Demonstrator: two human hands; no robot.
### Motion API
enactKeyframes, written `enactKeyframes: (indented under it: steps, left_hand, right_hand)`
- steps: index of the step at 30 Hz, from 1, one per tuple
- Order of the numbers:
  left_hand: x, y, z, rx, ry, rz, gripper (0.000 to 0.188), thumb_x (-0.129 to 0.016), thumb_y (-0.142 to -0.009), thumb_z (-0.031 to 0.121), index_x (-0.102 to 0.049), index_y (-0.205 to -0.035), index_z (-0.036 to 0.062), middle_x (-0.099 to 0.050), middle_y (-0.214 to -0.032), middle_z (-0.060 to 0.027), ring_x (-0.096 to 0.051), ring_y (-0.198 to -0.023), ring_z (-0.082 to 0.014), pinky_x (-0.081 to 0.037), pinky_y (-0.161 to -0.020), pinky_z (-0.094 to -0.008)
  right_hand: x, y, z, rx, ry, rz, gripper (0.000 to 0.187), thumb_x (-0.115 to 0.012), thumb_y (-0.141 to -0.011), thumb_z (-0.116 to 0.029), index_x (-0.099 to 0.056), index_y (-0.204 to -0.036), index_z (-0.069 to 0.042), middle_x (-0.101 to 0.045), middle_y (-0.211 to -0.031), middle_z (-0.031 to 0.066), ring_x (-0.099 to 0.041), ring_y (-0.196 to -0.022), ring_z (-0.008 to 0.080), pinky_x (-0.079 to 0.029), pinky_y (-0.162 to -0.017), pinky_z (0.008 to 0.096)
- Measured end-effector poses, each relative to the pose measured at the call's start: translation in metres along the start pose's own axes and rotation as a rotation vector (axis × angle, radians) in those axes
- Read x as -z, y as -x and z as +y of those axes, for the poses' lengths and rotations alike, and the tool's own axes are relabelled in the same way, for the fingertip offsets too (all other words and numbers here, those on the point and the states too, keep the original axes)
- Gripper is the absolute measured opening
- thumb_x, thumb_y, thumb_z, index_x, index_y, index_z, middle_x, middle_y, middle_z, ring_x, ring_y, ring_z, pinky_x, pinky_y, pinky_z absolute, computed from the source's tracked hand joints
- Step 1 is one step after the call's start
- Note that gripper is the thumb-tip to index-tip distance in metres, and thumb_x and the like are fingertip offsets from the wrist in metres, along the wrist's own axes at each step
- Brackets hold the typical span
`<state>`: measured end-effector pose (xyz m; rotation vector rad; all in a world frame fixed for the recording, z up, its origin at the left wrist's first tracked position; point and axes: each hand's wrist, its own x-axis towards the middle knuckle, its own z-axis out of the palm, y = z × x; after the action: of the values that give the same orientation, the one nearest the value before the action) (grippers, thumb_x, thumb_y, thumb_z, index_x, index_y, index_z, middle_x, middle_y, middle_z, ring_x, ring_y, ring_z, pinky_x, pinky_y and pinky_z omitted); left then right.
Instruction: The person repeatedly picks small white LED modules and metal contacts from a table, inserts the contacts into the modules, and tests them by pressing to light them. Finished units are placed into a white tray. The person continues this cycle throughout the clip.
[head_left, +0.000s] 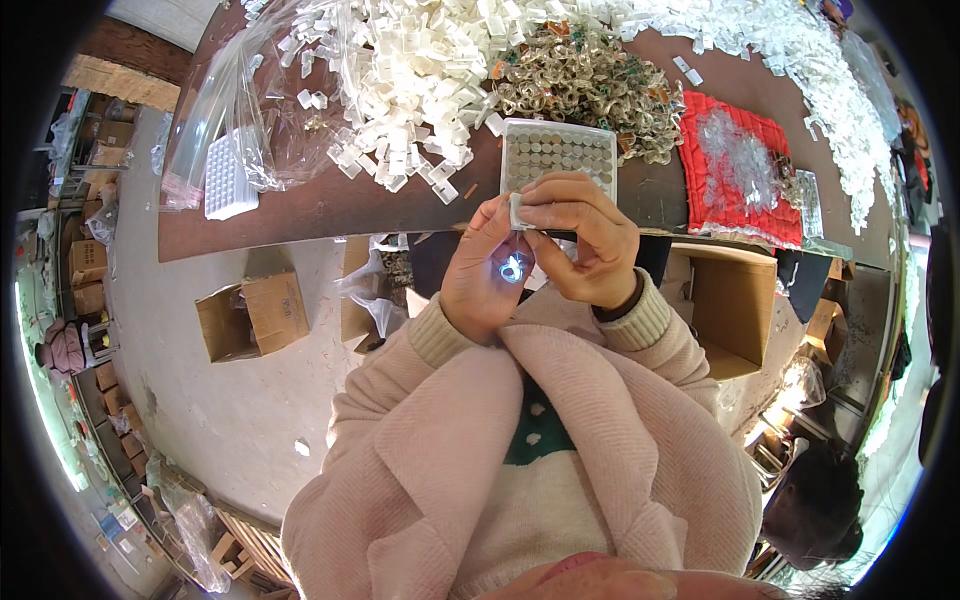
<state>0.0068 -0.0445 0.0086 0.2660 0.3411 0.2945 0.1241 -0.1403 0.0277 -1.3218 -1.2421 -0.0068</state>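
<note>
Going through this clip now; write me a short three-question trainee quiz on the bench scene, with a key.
1. What colour is the cloth right of the tray?
2. True or false: the right hand rests on that cloth.
3. In the picture, the glowing light appears closest to: A) the cloth, B) the left hand, C) the tray.

Key: 1. Red. 2. False; it is fingering a small whitish piece. 3. B.

Head-worn fisheye — close, downward
</note>
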Motion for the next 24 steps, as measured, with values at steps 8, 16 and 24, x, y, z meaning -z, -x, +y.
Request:
enactKeyframes:
  steps: [8, 16, 24]
  left_hand:
    - [0.012, -0.002, -0.008, -0.001, -0.011, -0.098, 0.039, -0.065, -0.098, 0.035, -0.053, -0.127, 0.0105, -0.062, -0.112, 0.0008, -0.06, -0.098, -0.0098, -0.052, -0.087, -0.0296]
    - [0.009, -0.004, -0.01, -0.043, 0.041, -0.082, 0.021, -0.058, -0.103, 0.033, -0.057, -0.112, 0.0146, -0.065, -0.104, 0.0023, -0.063, -0.096, -0.0086, -0.053, -0.084, -0.029]
    - [0.008, 0.003, -0.008, -0.022, -0.037, 0.006, 0.018, -0.062, -0.1, 0.032, -0.06, -0.105, 0.0144, -0.065, -0.104, 0.0004, -0.061, -0.1, -0.0116, -0.052, -0.088, -0.0335]
  right_hand:
    - [-0.008, 0.002, -0.005, -0.067, -0.035, 0.081, 0.027, -0.07, -0.075, 0.009, -0.068, -0.099, -0.002, -0.068, -0.103, 0.014, -0.067, -0.096, 0.0282, -0.054, -0.085, 0.0349]
    - [-0.003, 0.003, -0.012, -0.138, -0.028, 0.028, 0.026, -0.071, -0.081, 0.008, -0.071, -0.105, -0.001, -0.07, -0.11, 0.0139, -0.07, -0.099, 0.0262, -0.055, -0.085, 0.0328]
    - [-0.003, 0.004, -0.016, -0.25, -0.146, 0.059, 0.023, -0.07, -0.083, 0.007, -0.073, -0.104, -0.001, -0.073, -0.109, 0.0139, -0.072, -0.097, 0.0239, -0.056, -0.083, 0.0301]
